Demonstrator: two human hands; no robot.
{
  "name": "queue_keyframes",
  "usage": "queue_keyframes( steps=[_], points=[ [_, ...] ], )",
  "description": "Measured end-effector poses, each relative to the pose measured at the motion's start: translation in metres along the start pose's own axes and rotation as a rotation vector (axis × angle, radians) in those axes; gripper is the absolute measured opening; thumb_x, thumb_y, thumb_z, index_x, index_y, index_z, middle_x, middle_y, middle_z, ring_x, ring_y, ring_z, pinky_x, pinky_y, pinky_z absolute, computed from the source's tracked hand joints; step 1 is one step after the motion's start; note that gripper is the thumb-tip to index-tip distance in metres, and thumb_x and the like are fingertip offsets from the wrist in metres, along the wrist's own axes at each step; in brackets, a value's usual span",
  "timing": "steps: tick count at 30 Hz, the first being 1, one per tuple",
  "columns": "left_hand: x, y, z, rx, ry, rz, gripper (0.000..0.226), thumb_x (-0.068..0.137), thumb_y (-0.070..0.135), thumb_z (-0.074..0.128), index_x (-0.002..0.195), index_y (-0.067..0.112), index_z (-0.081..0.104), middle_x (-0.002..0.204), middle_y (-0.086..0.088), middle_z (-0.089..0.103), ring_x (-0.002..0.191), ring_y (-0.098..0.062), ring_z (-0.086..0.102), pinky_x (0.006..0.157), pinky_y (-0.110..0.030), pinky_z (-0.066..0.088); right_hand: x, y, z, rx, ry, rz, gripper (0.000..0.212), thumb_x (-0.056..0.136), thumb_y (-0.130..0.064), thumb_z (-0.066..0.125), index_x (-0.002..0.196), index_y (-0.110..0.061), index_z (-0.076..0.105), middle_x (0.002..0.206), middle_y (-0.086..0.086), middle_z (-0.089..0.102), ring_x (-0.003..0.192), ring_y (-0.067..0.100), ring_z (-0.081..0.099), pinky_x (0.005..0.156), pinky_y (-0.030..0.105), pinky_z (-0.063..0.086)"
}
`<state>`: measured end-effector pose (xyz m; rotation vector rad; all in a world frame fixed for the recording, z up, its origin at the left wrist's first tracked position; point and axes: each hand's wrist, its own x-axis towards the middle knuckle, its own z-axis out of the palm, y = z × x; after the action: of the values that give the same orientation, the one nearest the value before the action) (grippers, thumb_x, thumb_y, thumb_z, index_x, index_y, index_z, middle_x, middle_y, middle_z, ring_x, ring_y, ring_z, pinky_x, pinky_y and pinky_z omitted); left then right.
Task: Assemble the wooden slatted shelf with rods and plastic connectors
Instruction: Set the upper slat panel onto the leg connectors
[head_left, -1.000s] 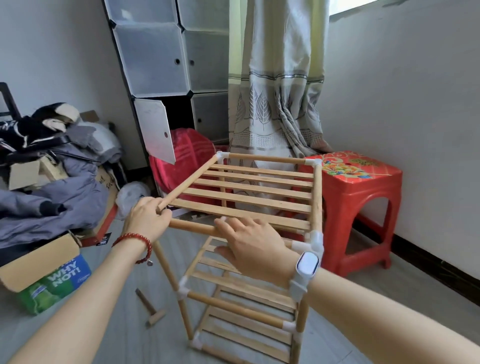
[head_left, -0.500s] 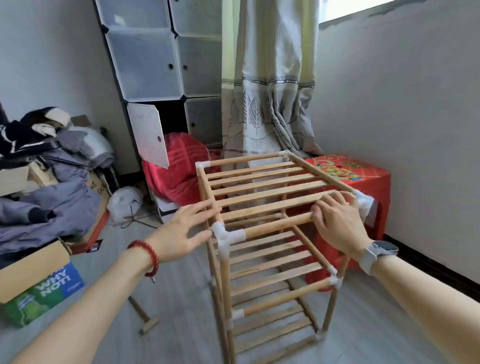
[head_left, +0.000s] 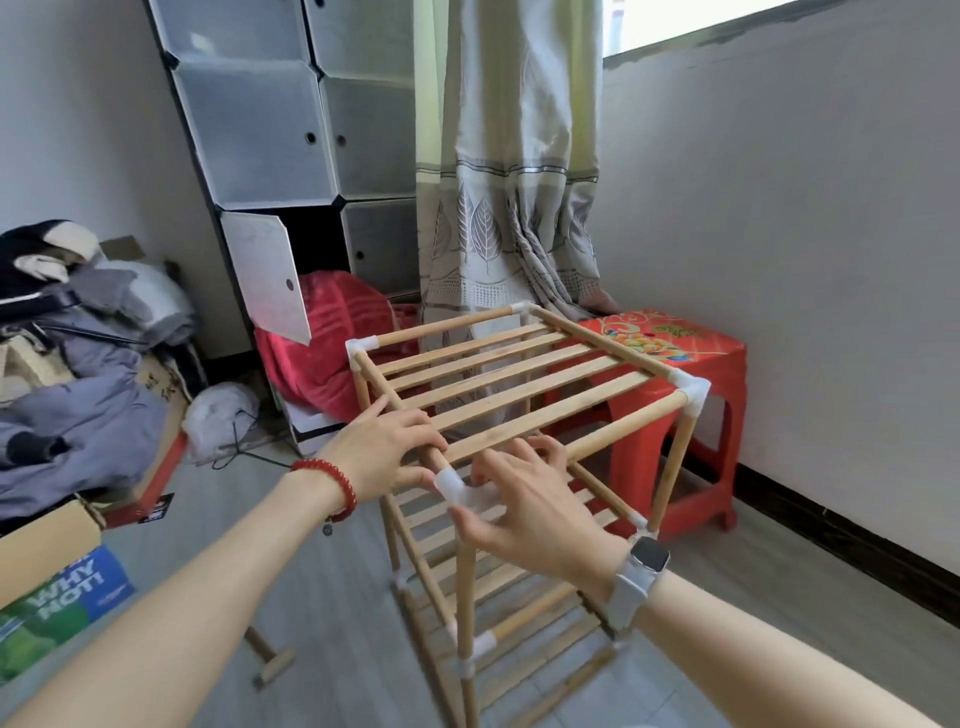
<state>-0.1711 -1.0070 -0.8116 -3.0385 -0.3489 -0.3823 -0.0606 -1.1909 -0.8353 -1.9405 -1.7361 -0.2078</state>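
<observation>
Wooden slatted shelf (head_left: 498, 374), upright on a grey floor (head_left: 332, 597), stood in the room's corner just in front of a red plastic stool (head_left: 670, 364) and a leaf-patterned curtain (head_left: 498, 197). Its top tier of pale slats was framed by round rods joined at the corners with white plastic connectors; lower tiers showed beneath. The near corner connector (head_left: 457, 486) sat between the two hands. Left hand (head_left: 382, 452), with a red bead bracelet (head_left: 332, 486) on its wrist, lay over the near-left top rod (head_left: 395, 402), fingers extended and slightly spread, holding nothing. Right hand (head_left: 524, 506), with a white smartwatch (head_left: 641, 569) on its wrist, rested on the near front rod (head_left: 623, 423) beside the connector, fingers straight and apart, thumb touching the connector's underside; no clamped grip was evident. A wooden mallet (head_left: 270, 657) lay on the floor to the shelf's left. A cardboard box (head_left: 52, 587) printed "WHY NOT!" stood at far left, with a heap of grey clothing (head_left: 78, 395) behind it. A translucent cube cabinet (head_left: 291, 130), one door open, held a red blanket (head_left: 332, 332).
</observation>
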Motion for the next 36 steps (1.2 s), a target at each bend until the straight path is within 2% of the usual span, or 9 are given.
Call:
queue_keyframes(
  steps=[4,9,15,18,22,24,28,32,36],
  points=[
    [0.007,0.028,0.009,0.004,0.101,0.011,0.041,0.081,0.055,0.055,0.109,0.026,0.061,0.107,0.009,0.053,0.103,-0.010,0.042,0.112,-0.031,0.017,-0.010,0.022,-0.009,-0.027,0.023,-0.060,0.019,0.080,-0.043,0.040,0.079,-0.025,0.044,0.072,-0.012,0.046,0.083,0.010,0.044,0.110,0.046,0.021],
    [0.026,0.054,0.025,-0.062,0.220,0.055,0.043,0.082,0.060,0.047,0.106,0.026,0.058,0.098,0.005,0.053,0.097,-0.015,0.046,0.092,-0.028,0.032,-0.030,0.045,-0.024,-0.194,0.068,0.032,0.036,0.080,-0.036,0.033,0.083,-0.011,0.059,0.072,-0.004,0.053,0.081,0.017,0.052,0.108,0.050,0.026],
    [0.041,0.078,0.042,-0.098,0.285,0.320,0.020,0.088,0.037,0.040,0.106,0.033,0.048,0.096,0.001,0.054,0.089,-0.012,0.042,0.069,-0.037,0.046,-0.039,0.052,-0.036,-0.389,0.063,0.045,0.034,0.092,-0.036,0.033,0.074,-0.017,0.055,0.063,-0.008,0.053,0.066,0.021,0.056,0.091,0.057,0.042],
    [0.043,0.076,0.041,-0.146,0.284,0.324,0.019,0.088,0.034,0.041,0.105,0.031,0.048,0.099,0.001,0.057,0.093,-0.012,0.040,0.069,-0.039,0.046,-0.037,0.047,-0.040,-0.379,0.022,0.042,0.031,0.091,-0.034,0.030,0.075,-0.021,0.054,0.064,-0.010,0.051,0.063,0.020,0.052,0.079,0.050,0.045],
    [0.043,0.073,0.040,-0.215,0.265,0.297,0.025,0.088,0.034,0.042,0.102,0.023,0.059,0.098,0.000,0.056,0.092,-0.010,0.039,0.072,-0.039,0.043,-0.036,0.043,-0.042,-0.316,-0.081,0.104,0.040,0.091,-0.037,0.020,0.085,-0.019,0.055,0.073,-0.013,0.047,0.082,0.021,0.052,0.101,0.055,0.029],
    [0.043,0.074,0.040,-0.228,0.266,0.294,0.030,0.088,0.034,0.040,0.101,0.019,0.063,0.096,-0.001,0.055,0.091,-0.009,0.038,0.074,-0.039,0.041,-0.034,0.039,-0.043,-0.293,-0.142,0.172,0.032,0.097,-0.032,0.029,0.087,-0.016,0.054,0.077,-0.010,0.046,0.090,0.022,0.048,0.109,0.054,0.019],
    [0.043,0.075,0.038,-0.252,0.251,0.276,0.030,0.089,0.032,0.042,0.102,0.017,0.064,0.096,-0.001,0.053,0.091,-0.009,0.038,0.077,-0.038,0.038,-0.026,0.035,-0.042,-0.284,-0.219,0.251,0.017,0.097,-0.020,0.039,0.082,-0.020,0.048,0.088,-0.005,0.047,0.096,0.020,0.042,0.111,0.051,0.014],
    [0.045,0.073,0.035,-0.264,0.224,0.266,0.034,0.088,0.034,0.040,0.103,0.016,0.064,0.096,0.000,0.052,0.093,-0.010,0.041,0.077,-0.035,0.034,-0.017,0.037,-0.038,-0.173,-0.180,0.327,0.010,0.092,-0.013,0.043,0.086,-0.020,0.047,0.071,-0.013,0.038,0.089,0.017,0.038,0.111,0.047,0.015],
    [0.045,0.076,0.033,-0.275,0.178,0.236,0.027,0.086,0.028,0.048,0.104,0.015,0.065,0.096,0.000,0.052,0.093,-0.019,0.050,0.078,-0.036,0.036,-0.021,0.044,-0.037,-0.122,-0.165,0.296,0.023,0.084,-0.004,0.044,0.073,-0.024,0.047,0.070,-0.010,0.046,0.082,0.015,0.037,0.105,0.043,0.021]
  ],
)
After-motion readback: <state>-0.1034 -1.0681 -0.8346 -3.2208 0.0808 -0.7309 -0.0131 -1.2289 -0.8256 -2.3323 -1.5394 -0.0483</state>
